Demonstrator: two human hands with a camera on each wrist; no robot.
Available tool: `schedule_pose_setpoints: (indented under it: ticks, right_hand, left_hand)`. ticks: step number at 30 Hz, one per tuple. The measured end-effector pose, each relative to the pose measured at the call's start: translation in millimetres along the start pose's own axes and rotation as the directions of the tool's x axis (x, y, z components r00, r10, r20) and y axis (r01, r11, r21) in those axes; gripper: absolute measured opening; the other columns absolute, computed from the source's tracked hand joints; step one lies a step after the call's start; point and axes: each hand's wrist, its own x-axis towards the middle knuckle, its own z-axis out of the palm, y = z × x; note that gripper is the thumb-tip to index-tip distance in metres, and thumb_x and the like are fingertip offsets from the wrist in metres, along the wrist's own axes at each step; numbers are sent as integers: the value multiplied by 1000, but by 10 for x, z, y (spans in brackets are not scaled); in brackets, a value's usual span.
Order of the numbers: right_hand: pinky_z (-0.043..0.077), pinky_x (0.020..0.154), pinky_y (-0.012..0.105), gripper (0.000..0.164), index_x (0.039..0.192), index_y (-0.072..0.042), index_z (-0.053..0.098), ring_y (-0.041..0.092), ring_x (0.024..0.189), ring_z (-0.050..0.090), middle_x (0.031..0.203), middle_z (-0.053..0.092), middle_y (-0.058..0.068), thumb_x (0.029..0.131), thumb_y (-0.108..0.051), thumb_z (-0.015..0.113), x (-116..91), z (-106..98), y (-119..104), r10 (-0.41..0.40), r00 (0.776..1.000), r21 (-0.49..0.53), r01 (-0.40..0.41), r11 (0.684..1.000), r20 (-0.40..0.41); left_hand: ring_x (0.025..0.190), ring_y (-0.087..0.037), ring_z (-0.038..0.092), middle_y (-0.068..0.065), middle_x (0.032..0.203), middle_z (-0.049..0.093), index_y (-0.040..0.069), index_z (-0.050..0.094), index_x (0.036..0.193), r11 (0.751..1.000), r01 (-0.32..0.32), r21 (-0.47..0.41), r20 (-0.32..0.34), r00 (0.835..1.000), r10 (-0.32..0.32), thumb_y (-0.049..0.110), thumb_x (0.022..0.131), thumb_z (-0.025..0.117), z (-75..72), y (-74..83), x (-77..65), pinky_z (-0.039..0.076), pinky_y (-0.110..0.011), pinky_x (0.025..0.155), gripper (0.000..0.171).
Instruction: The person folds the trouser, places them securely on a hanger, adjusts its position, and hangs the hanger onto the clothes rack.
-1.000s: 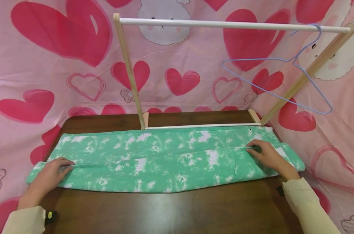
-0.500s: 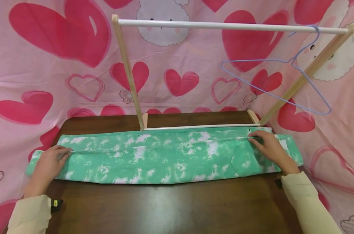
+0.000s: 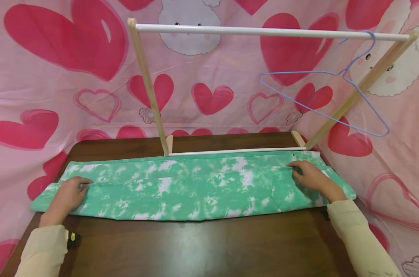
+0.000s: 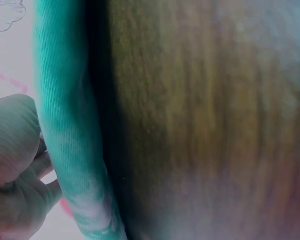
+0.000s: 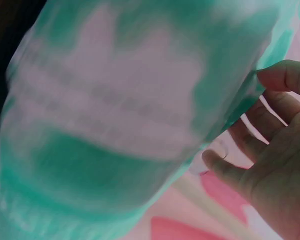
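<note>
Green-and-white tie-dye pants [image 3: 192, 192], folded lengthwise, lie across the table. A pocket seam shows near their right end, and a small dark stud at the upper right. My left hand [image 3: 69, 196] pinches the fabric near the left end; in the left wrist view the hand [image 4: 14, 170] is partly hidden behind the pants' rolled edge [image 4: 69, 120]. On the right, my right hand [image 3: 311, 177] pinches a ridge of fabric above the pocket. In the right wrist view, that hand's [image 5: 275, 145] thumb and forefinger meet the cloth while the other fingers are spread below.
Behind the pants stands a rack with wooden legs [image 3: 147, 77] and a white top bar [image 3: 230, 30]. A blue wire hanger [image 3: 313, 72] hangs at the bar's right end. The brown table [image 3: 181, 246] extends in front. A pink heart-print cloth [image 3: 209, 61] covers the walls.
Both hands have moved the pinched fabric away toward the rack, then slightly back down. The pants' front edge has shifted a little toward the rack. The left hand has also moved slightly right.
</note>
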Motion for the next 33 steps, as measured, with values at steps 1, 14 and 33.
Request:
schedule_pose_setpoints:
  ticks: [1, 14, 33]
  right_hand:
    - [45, 98, 65, 30, 121, 9, 66, 50, 116, 60, 121, 67, 29, 93, -1, 62, -15, -15, 44, 14, 1000, -16, -14, 1000, 14]
    - [54, 80, 60, 26, 102, 14, 69, 40, 85, 65, 95, 70, 26, 84, -3, 78, -246, -229, 497, 62, 997, -77, -66, 995, -52]
    - [45, 79, 66, 22, 108, 7, 71, 51, 92, 59, 102, 68, 33, 88, -1, 74, -125, -419, 239, 101, 841, -98, -179, 979, -531]
  left_hand:
    - [99, -55, 56, -35, 103, 64, -11, 72, 99, 1000, 0, -2, -4, 1000, 0, -7, 84, 70, 9, 3, -2, 44, -71, 86, 16]
    - [98, -57, 56, -37, 102, 64, -11, 72, 96, 999, 13, -33, -37, 999, -15, -12, 83, 67, 2, -1, -13, 44, -70, 84, 14]
    - [95, -54, 60, -34, 97, 69, -9, 75, 95, 994, 53, -91, -57, 997, -58, -10, 84, 69, -13, -61, -16, 46, -64, 75, 12]
